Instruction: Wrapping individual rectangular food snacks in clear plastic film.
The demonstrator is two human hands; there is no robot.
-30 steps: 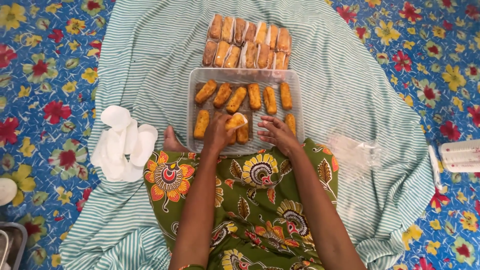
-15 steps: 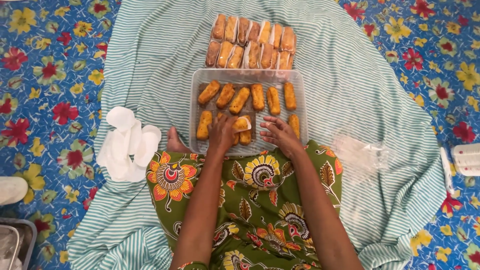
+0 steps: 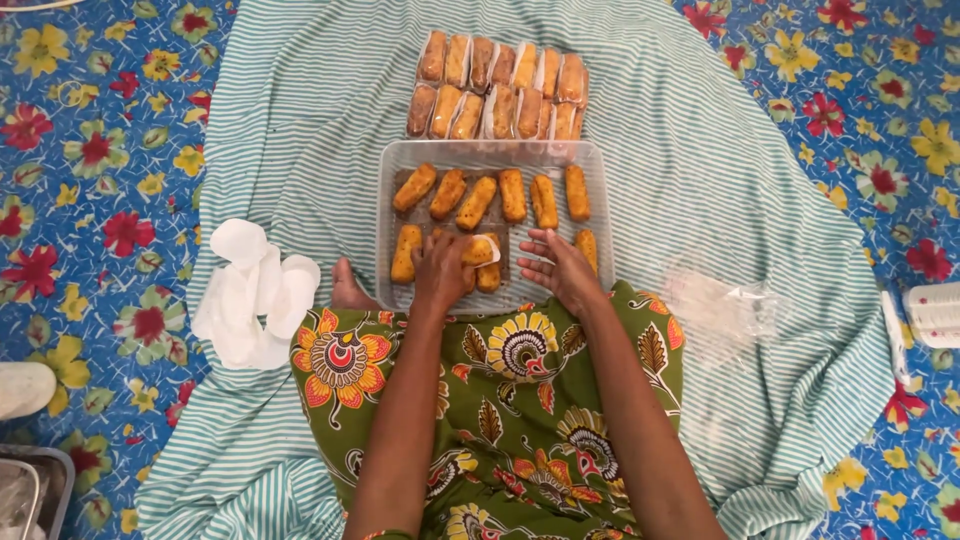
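Left hand (image 3: 443,272) pinches a wrapped fried roll (image 3: 480,250) in the clear tray (image 3: 600,180).
Right hand (image 3: 562,270) open, empty, fingers spread; best kept flat steadying the tray edge.

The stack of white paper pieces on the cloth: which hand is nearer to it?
Left. The left hand is in the tray, on its side towards the stack of white paper pieces; the right hand lies farther right.

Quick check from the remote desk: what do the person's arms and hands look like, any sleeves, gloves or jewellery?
Both arms are bare from the bottom edge of the frame to the fingertips: no sleeves show. The left hand and right hand wear no gloves, and no rings, watch or bracelets can be seen. Beneath the arms lies a green garment with a floral print.
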